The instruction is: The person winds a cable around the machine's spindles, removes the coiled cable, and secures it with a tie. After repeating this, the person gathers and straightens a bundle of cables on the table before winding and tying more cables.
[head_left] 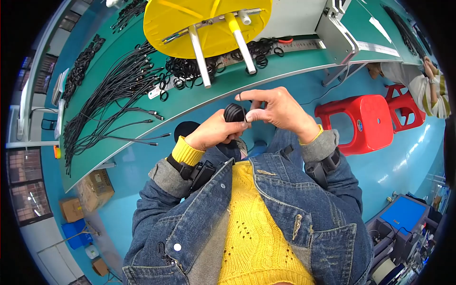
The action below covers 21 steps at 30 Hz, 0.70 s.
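Observation:
A small coil of black cable (233,113) is gripped upright in my left hand (211,129), the thumb pressed along its lower side. My right hand (281,109) is at the coil's right, with thumb and index finger spread and bent towards it. A thin black band (238,96) loops round the right index fingertip, and its lower part seems to run down to the thumb beside the coil. Both hands are in front of the green table's (128,135) near edge. On the table, many loose black cables (111,90) with plugs lie beside a pile of small black bands (187,71).
A yellow round panel with metal legs (209,28) stands over the table ahead. To its right are a metal ruler (304,45) and a grey bracket (335,38). Red stools (363,123) stand at right, near another person (420,85). Cardboard boxes (95,187) lie at left.

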Each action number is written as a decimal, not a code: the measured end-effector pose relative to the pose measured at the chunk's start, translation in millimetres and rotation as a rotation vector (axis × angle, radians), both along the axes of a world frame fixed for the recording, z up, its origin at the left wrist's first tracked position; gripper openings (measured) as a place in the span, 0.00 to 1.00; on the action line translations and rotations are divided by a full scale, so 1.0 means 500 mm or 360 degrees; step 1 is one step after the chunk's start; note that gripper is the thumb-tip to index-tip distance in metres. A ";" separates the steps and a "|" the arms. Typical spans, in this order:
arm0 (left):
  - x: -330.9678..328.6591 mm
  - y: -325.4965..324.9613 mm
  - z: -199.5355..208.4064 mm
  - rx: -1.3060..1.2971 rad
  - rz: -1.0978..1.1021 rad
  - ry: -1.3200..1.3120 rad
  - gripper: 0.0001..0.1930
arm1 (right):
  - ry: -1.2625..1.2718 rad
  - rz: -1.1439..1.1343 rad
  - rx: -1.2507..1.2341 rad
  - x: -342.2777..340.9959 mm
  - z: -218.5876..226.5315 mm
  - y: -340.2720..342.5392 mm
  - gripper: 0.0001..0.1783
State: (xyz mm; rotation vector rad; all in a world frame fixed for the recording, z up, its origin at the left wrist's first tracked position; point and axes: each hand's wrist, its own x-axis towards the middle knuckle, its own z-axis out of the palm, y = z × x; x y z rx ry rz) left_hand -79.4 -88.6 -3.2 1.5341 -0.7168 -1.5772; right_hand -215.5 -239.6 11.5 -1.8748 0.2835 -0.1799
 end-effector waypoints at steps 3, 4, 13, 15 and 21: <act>-0.008 -0.005 -0.001 -0.0010 -0.0216 -0.0054 0.07 | -0.0262 0.0181 -0.0561 0.006 0.001 -0.003 0.20; -0.011 -0.006 -0.002 -0.0017 -0.0321 -0.0082 0.08 | -0.0243 0.0287 -0.0692 0.011 0.001 0.003 0.19; -0.032 0.005 0.021 -0.0487 0.0157 -0.0128 0.10 | 0.0037 0.0054 0.1245 -0.007 -0.097 0.015 0.13; -0.019 0.008 0.010 -0.0365 0.0064 -0.0396 0.13 | 0.0083 -0.0063 0.1594 -0.013 -0.102 0.024 0.11; -0.041 0.011 -0.020 -0.0588 0.0030 -0.0950 0.15 | -0.0313 -0.0197 -0.1020 0.019 -0.021 0.097 0.14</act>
